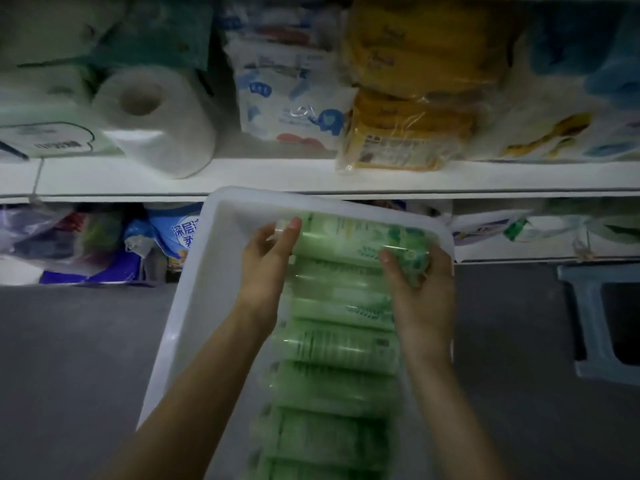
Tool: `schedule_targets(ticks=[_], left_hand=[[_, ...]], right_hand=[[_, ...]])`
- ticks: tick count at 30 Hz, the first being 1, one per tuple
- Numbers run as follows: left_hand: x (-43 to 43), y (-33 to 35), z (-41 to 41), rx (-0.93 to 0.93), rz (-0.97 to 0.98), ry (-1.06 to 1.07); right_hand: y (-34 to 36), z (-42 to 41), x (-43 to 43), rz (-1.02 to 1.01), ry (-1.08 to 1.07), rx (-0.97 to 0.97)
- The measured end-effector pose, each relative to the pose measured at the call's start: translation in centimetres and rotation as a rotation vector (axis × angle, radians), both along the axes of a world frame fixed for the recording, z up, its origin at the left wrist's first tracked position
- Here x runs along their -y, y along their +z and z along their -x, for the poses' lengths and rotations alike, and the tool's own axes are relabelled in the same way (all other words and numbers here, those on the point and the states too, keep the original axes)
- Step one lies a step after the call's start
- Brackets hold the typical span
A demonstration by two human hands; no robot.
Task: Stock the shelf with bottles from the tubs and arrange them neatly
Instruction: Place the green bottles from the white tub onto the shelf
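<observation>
Currently both forearms reach forward into the white tub (194, 306), which sits near the front of the shelf (277, 176). The left hand (268, 249) is at the cap end and the right hand (422, 278) at the base end of the farthest green bottle (343, 237), which lies on its side at the tub's far end. Fingers (291, 233) of both hands curl round it, holding it; the other bottles (332, 344) lie in a row nearer.
</observation>
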State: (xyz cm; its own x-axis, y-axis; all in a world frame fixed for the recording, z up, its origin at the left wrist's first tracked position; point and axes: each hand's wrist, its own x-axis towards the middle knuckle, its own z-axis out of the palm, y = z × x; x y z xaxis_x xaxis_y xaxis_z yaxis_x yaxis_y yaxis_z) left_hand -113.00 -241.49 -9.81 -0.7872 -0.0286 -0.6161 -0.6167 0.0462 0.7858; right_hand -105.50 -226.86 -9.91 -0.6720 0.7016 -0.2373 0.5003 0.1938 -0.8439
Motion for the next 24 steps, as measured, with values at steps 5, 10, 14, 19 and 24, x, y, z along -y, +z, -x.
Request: schedule_targets(ticks=[5,10,14,19,24], left_hand=[[-1.3,-0.5,-0.5,-0.059,0.077,0.099],[-1.2,1.5,-2.0,-0.204,0.054,0.178],[-1.0,4.4,-3.0,-0.260,-0.166,0.161],[-0.8,8.2,-3.8,-0.242,-0.230,0.102],[-1.1,14.5,-4.3,-0.337,-0.236,-0.019]], right_hand=[[0.0,0.1,0.2,0.069,-0.101,-0.076],[1.4,-0.9,1.0,0.241,-0.158,-0.168],[3.0,-2.6,1.8,0.348,-0.243,-0.265],[5.9,-5.6,1.7,0.415,-0.165,-0.218],[10.2,-7.5,-0.1,0.430,0.096,-0.034]])
